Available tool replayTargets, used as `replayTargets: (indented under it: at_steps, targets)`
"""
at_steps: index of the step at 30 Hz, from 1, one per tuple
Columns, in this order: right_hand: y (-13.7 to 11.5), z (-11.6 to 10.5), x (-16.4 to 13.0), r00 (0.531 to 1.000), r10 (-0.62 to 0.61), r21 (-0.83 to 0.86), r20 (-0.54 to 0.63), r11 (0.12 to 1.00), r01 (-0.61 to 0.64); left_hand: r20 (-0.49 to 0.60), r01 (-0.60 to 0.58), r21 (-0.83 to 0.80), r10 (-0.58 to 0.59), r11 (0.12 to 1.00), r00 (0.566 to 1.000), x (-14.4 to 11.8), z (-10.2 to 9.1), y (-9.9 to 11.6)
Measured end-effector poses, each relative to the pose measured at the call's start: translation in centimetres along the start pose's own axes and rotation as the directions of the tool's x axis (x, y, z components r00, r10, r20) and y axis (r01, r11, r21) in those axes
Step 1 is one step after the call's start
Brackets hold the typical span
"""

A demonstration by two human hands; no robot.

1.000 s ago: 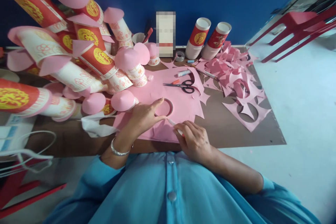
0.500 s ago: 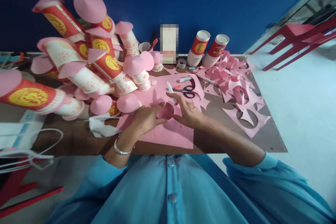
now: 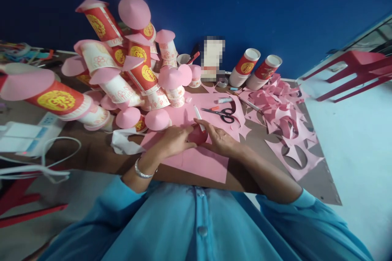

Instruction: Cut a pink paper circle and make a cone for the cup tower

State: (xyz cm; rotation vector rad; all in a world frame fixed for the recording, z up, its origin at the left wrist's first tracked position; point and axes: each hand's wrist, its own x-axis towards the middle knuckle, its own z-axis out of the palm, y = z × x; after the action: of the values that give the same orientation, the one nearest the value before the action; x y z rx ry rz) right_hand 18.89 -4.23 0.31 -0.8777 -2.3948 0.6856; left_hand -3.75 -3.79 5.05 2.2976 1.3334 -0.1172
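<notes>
Deep blue wall backs a brown worktop (image 3: 101, 159) crowded with craft work. Largest on it is the leaning heap of paper cups (image 3: 122, 77), red and white, many capped with pink paper cones; it stands just left of the work and tilts toward it, so a nudge from the left elbow could, I judge, bring cups rolling onto the sheet. To the right lies a spread of pink paper offcuts (image 3: 284, 114) with round holes cut out, and behind them two stacks of cups (image 3: 255, 69) stand upright against the wall. A large pink paper sheet (image 3: 202, 163) lies in front of the person, its near edge at the worktop's edge.

On that sheet both hands meet over a small dark round thing, likely a tape roll (image 3: 197, 136). The left hand (image 3: 176, 140) rests flat with its fingers pressing at the roll's left side. The right hand (image 3: 219, 138) is curled at its right side and holds a white marker (image 3: 198, 114) upright between its fingers, tip away from the paper. If the roll slips under light pressure, any outline drawn around it would probably wander, and the loose sheet could slide.

Black-handled scissors (image 3: 222, 113) lie just beyond the hands, blades pointing left, close enough to catch a reaching wrist. A glue stick (image 3: 223, 100) lies behind them.
</notes>
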Motion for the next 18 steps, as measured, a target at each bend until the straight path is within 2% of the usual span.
replayTargets:
  at_steps: [5, 9, 12, 15, 18]
  targets:
    - [0.2, 0.2, -0.1, 1.000, 0.017, 0.004, -0.002, 1.000, -0.017, -0.045, -0.015, -0.104, 0.010, 0.994, 0.999, 0.0, 0.8, -0.6]
    - [0.1, 0.1, 0.0, 1.000, 0.027, -0.006, -0.002, 1.000, -0.027, -0.145, -0.069, -0.220, 0.037, 0.973, 0.989, -0.1, 1.2, -0.7]
    - [0.0, 0.0, 0.1, 0.999, 0.034, -0.017, 0.003, 0.999, -0.034, -0.185, -0.050, -0.272, -0.002, 0.961, 0.983, -0.5, 0.9, -0.5]
    - [0.1, 0.0, 0.1, 1.000, 0.027, -0.042, 0.016, 0.999, -0.026, -0.270, 0.008, -0.171, -0.055, 0.985, 0.961, -0.7, 0.5, -0.2]
    - [0.3, 0.2, -0.1, 1.000, 0.015, -0.065, 0.021, 0.998, -0.014, -0.331, 0.057, 0.049, -0.037, 0.997, 0.943, 0.0, -0.1, 0.4]
